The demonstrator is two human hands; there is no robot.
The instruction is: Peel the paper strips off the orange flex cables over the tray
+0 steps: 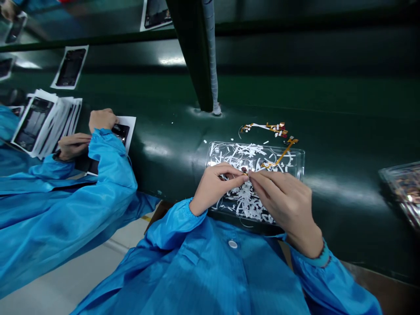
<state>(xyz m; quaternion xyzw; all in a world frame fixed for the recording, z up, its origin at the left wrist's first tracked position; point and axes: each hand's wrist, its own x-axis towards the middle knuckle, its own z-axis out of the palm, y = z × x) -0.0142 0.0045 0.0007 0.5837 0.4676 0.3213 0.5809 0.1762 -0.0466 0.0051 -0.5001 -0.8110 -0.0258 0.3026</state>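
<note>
1. Head view shows us a clear plastic tray (297,158) lying on the dark green belt (344,131), and we take that tray as our landmark.
2. Over the tray's near half, our left hand (213,186) and right hand (285,201) meet fingertip to fingertip.
3. We see both hands pinching a small dark component (244,169) between thumb and forefinger; the other fingers are loosely curled.
4. From that component, an orange flex cable (278,158) runs up and right across the tray toward its far right corner.
5. Inside the tray lies a heap of white paper strips (246,199), partly hidden under our hands.
6. Just beyond the tray's far edge, more orange flex cables (267,127) with white strips rest on the belt.
7. Well to the left of the tray, a co-worker's hands (101,119) in blue sleeves rest on a phone panel on white backing (126,129), beside a stack of the same panels (46,120).
8. Far right of the tray, another clear tray (402,186) sits at the picture's edge.
</note>
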